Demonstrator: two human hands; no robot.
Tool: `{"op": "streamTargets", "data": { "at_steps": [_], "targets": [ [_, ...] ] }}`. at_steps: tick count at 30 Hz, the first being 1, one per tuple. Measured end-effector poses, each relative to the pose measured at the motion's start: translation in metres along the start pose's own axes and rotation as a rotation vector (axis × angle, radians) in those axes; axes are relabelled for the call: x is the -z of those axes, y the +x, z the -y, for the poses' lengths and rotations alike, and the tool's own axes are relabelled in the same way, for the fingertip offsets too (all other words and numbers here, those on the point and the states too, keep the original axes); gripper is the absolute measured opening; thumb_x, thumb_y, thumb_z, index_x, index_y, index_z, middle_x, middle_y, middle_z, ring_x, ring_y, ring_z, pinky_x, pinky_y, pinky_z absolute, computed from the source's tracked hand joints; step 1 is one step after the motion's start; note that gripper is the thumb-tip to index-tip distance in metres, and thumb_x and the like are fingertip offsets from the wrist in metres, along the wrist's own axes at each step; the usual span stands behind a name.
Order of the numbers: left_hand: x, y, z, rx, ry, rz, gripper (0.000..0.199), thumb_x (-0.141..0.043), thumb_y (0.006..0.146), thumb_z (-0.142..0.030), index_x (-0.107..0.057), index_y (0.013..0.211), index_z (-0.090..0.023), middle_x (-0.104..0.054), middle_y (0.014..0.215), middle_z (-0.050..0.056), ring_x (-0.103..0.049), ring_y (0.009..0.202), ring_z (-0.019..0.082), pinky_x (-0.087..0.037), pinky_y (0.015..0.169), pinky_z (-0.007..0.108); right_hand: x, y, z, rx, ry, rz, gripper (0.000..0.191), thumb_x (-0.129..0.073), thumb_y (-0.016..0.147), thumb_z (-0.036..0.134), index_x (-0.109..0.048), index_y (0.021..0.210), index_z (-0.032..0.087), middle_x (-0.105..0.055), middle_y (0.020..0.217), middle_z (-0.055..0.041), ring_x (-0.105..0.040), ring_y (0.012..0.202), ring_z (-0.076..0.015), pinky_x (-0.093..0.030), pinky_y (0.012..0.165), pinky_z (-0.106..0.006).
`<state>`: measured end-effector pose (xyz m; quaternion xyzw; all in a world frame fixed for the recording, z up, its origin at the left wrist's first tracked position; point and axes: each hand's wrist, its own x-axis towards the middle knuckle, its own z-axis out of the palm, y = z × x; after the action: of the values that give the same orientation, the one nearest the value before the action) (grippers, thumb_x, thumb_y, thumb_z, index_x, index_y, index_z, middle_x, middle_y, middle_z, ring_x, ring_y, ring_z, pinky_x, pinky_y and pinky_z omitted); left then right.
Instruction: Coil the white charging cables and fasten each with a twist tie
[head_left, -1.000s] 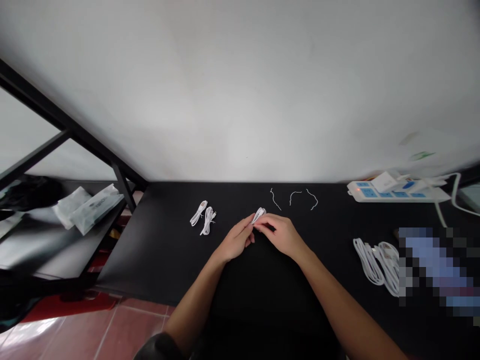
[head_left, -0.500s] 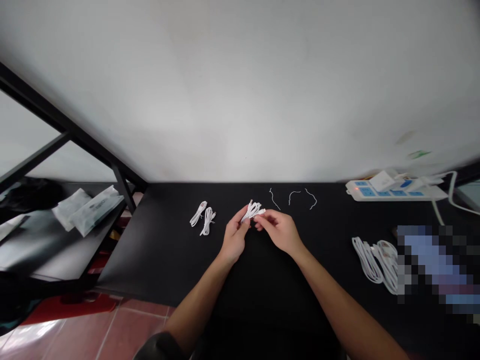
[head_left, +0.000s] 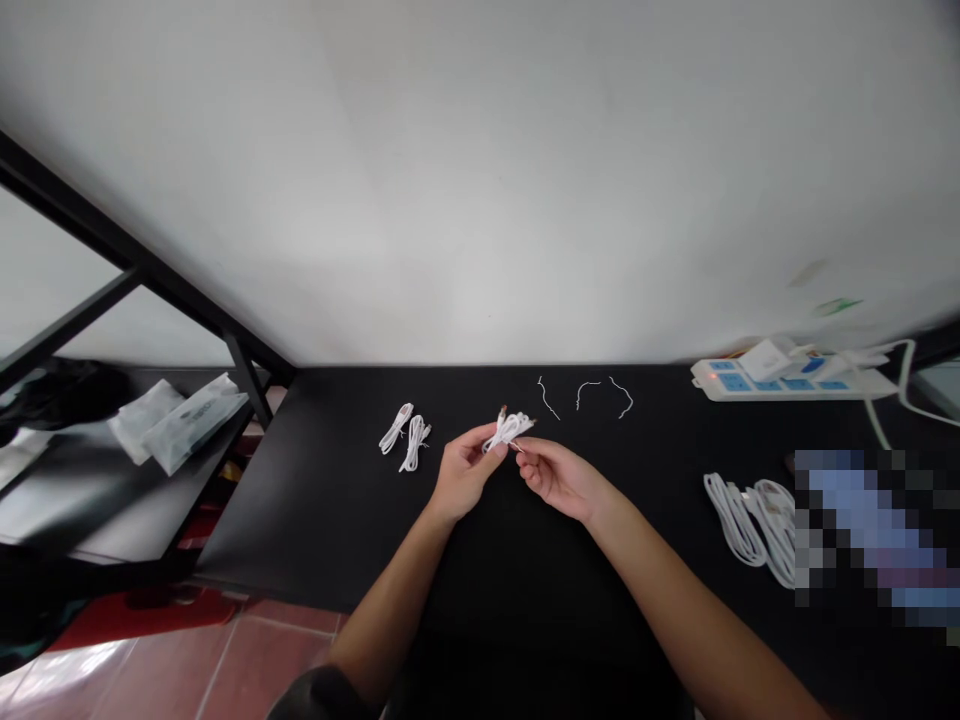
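Note:
My left hand [head_left: 466, 468] is closed around one end of a coiled white charging cable [head_left: 510, 428], its thumb pressed on the bundle above the black table. A connector sticks up from the top of the coil. Against the coil's lower right side, my right hand [head_left: 559, 475] pinches a thin white twist tie [head_left: 518, 447] between thumb and forefinger, the other fingers curled. Two more coiled white cables lie to the left, an outer coiled cable [head_left: 395, 428] and an inner coiled cable [head_left: 414, 443]. Loose white twist ties [head_left: 548, 398] rest beyond my right hand.
A power strip [head_left: 795, 385] with plugs sits at the back right against the wall [head_left: 480, 200]. Thicker coiled white cables [head_left: 739, 520] lie at the right, beside a blurred-out patch. Plastic packets [head_left: 191, 420] rest on a surface behind the black frame [head_left: 247, 375] at left.
My right hand has shifted slightly down, from the cable's connector end to the thin tie at the coil's side. The coil has turned a little in my left hand.

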<state>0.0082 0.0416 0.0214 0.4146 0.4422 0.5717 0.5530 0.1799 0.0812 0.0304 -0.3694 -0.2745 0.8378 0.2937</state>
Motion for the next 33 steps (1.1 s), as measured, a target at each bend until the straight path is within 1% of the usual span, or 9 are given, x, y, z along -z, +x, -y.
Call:
{"op": "streamTargets", "data": {
  "at_steps": [3, 7, 9, 12, 19, 24, 27, 30, 33],
  "targets": [
    [-0.001, 0.003, -0.002, 0.082, -0.148, -0.063, 0.039, -0.083, 0.077, -0.034, -0.076, 0.111, -0.018, -0.075, 0.099, 0.007, -0.066, 0.082, 0.015, -0.048, 0.067, 0.025, 0.0, -0.001, -0.004, 0.28, -0.247, -0.107, 0.019, -0.069, 0.086, 0.033, -0.072, 0.099, 0.019, -0.072, 0.078, -0.0037, -0.066, 0.059, -0.0135, -0.055, 0.05, -0.023],
    [-0.003, 0.005, -0.005, 0.22, -0.292, -0.106, 0.036, -0.087, 0.072, -0.031, -0.077, 0.103, -0.016, -0.073, 0.093, 0.006, -0.063, 0.073, 0.011, -0.045, 0.062, 0.023, 0.006, -0.005, -0.003, 0.824, -0.933, -0.247, 0.023, -0.068, 0.089, 0.033, -0.073, 0.11, 0.028, -0.071, 0.102, -0.0066, -0.067, 0.076, -0.0179, -0.059, 0.068, -0.033],
    [-0.002, 0.005, -0.006, 0.275, -0.308, -0.11, 0.037, -0.088, 0.07, -0.03, -0.077, 0.102, -0.015, -0.073, 0.089, 0.005, -0.062, 0.071, 0.01, -0.045, 0.062, 0.023, 0.007, -0.006, -0.002, 0.933, -1.138, -0.202, 0.023, -0.063, 0.093, 0.031, -0.074, 0.113, 0.031, -0.07, 0.107, -0.0066, -0.068, 0.084, -0.0198, -0.059, 0.077, -0.036],
    [-0.001, 0.004, -0.006, 0.308, -0.288, -0.102, 0.04, -0.089, 0.068, -0.029, -0.077, 0.103, -0.014, -0.073, 0.085, 0.005, -0.063, 0.07, 0.01, -0.046, 0.064, 0.023, 0.005, -0.005, -0.003, 0.992, -1.233, -0.155, 0.022, -0.058, 0.097, 0.032, -0.075, 0.111, 0.032, -0.071, 0.104, -0.0066, -0.068, 0.091, -0.0221, -0.057, 0.082, -0.038],
    [0.0, 0.003, -0.005, 0.298, -0.288, -0.073, 0.035, -0.089, 0.066, -0.024, -0.074, 0.097, -0.016, -0.076, 0.093, 0.005, -0.069, 0.081, 0.015, -0.05, 0.078, 0.029, 0.002, -0.002, -0.006, 0.818, -1.04, -0.238, 0.023, -0.057, 0.097, 0.042, -0.071, 0.092, 0.025, -0.068, 0.089, -0.0053, -0.061, 0.072, -0.0184, -0.051, 0.066, -0.033],
    [0.004, 0.002, -0.007, 0.26, -0.211, 0.055, 0.032, -0.088, 0.069, -0.023, -0.073, 0.096, -0.015, -0.077, 0.093, 0.006, -0.068, 0.085, 0.015, -0.048, 0.083, 0.028, 0.003, -0.003, -0.001, 0.288, -0.536, -0.029, 0.035, -0.064, 0.09, 0.052, -0.062, 0.077, 0.019, -0.053, 0.065, 0.0015, -0.047, 0.054, -0.0114, -0.034, 0.05, -0.026],
    [0.006, 0.001, -0.01, 0.236, -0.194, 0.163, 0.031, -0.087, 0.073, -0.026, -0.072, 0.098, -0.015, -0.077, 0.096, 0.007, -0.069, 0.091, 0.017, -0.048, 0.088, 0.03, 0.004, -0.007, 0.001, 0.027, -0.257, 0.125, 0.033, -0.071, 0.083, 0.049, -0.059, 0.078, 0.019, -0.049, 0.066, 0.0034, -0.039, 0.05, -0.0083, -0.026, 0.045, -0.024],
    [0.006, 0.0, -0.012, 0.224, -0.208, 0.184, 0.03, -0.087, 0.074, -0.027, -0.071, 0.098, -0.015, -0.076, 0.099, 0.008, -0.07, 0.094, 0.019, -0.049, 0.087, 0.031, 0.004, -0.008, 0.001, 0.009, -0.244, 0.136, 0.032, -0.067, 0.084, 0.048, -0.059, 0.077, 0.018, -0.049, 0.066, 0.0021, -0.039, 0.049, -0.0086, -0.027, 0.045, -0.024],
    [0.005, 0.0, -0.013, 0.281, -0.276, 0.1, 0.034, -0.089, 0.071, -0.026, -0.069, 0.097, -0.016, -0.075, 0.097, 0.006, -0.071, 0.085, 0.018, -0.052, 0.078, 0.029, 0.004, -0.006, -0.001, 0.206, -0.387, -0.025, 0.031, -0.059, 0.09, 0.046, -0.063, 0.078, 0.018, -0.052, 0.066, 0.0003, -0.045, 0.053, -0.0113, -0.03, 0.046, -0.025]
  ]
}}
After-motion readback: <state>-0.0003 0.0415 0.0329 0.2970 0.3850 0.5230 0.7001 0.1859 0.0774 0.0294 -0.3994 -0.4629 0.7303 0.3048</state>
